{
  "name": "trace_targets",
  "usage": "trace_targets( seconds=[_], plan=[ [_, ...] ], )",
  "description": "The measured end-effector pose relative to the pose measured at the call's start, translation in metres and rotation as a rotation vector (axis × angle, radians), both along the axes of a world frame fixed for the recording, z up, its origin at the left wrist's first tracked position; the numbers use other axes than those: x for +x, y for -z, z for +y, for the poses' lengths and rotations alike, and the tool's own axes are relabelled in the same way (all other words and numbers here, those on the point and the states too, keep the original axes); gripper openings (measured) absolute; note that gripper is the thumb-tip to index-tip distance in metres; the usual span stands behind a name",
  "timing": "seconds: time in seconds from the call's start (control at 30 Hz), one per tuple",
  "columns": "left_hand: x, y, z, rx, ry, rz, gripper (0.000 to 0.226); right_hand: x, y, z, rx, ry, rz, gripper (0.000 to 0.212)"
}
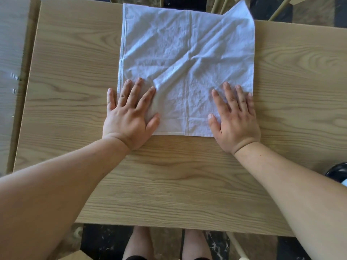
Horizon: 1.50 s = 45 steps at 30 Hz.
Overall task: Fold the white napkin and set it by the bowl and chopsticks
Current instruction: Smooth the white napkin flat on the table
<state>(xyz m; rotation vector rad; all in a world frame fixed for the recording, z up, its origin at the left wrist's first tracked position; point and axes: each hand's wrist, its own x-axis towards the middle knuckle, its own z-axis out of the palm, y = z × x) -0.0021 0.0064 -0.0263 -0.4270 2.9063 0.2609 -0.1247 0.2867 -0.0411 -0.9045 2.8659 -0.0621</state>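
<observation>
On the near edge of the cloth, the person's left hand (129,117) lies flat, palm down, fingers spread and pressing rather than gripping; its little finger reaches past the cloth's left hem onto bare wood. The right hand (234,121) mirrors it at the near right corner, likewise splayed open and holding nothing, only pinning the fabric down.

Under both palms lies the white, square, woven cloth napkin (187,62), spread in a single layer on the pale wood-grain counter (65,91). It is not yet folded. Its far edge reaches the counter's far side, and the far right corner is lifted and curled up. A raised diagonal crease runs from near the left hand's fingertips toward the middle, with fine wrinkles all over.

The napkin looks thin, light and limp, with no stiffness of its own; it should drape and bunch when lifted, and probably slides easily on the smooth counter. It is not fragile. The best hold would seem to be a pinch at each of the two near corners, right under the hands, carrying that hem over to the far edge while the cloth's own wrinkles are pressed flat afterward.

No bowl or chopsticks can be seen; a dark, rounded object (338,171) at the right edge cannot be identified.
</observation>
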Motion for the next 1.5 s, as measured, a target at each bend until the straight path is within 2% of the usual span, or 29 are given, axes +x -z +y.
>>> trace_targets(
  seconds=[0.37, 0.93, 1.5],
  plan=[
    [0.013, 0.002, 0.004, 0.002, 0.018, 0.023, 0.072, 0.021, -0.001, 0.007, 0.048, 0.038, -0.053, 0.070],
    [0.136, 0.001, 0.037, 0.014, 0.069, -0.029, 0.076, 0.135, -0.001, 0.054, 0.046, -0.010, -0.074, 0.072],
    [0.191, 0.002, 0.050, 0.013, 0.089, -0.064, 0.078, 0.207, -0.004, 0.076, 0.052, 0.009, -0.121, 0.072]
  ],
)
